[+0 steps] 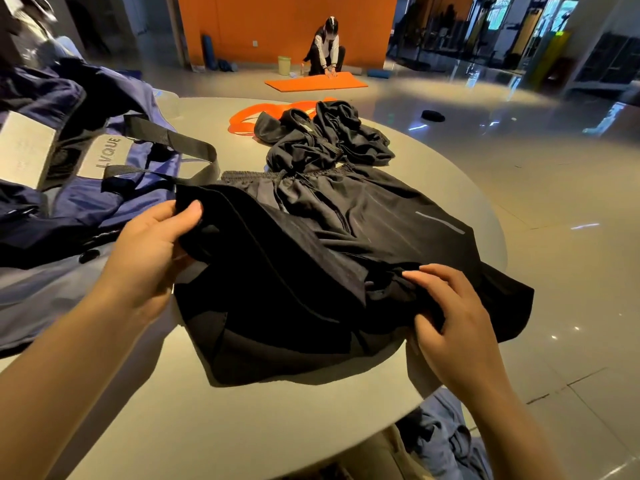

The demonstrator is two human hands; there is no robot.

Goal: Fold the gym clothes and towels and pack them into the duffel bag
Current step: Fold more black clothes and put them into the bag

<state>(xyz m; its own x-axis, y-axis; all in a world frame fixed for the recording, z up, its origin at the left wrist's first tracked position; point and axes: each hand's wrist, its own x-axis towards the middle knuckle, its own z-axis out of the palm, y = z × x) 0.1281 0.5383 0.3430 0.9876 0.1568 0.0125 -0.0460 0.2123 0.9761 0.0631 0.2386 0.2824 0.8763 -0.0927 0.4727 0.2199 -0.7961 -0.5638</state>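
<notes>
Shorts (346,244), black ones, lie mid-tabletop (277,420) right next to the open blue duffel bag (86,188), with the left hand (149,251) pinching one corner in a thumb grip, the right hand (453,317) clutching the near edge, and crumpled black clothes (325,140) just behind.

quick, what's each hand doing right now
Left hand: pinching the upper corner of the black fabric shorts.
Right hand: fingers curled, gripping the same shorts' lower edge.
</notes>
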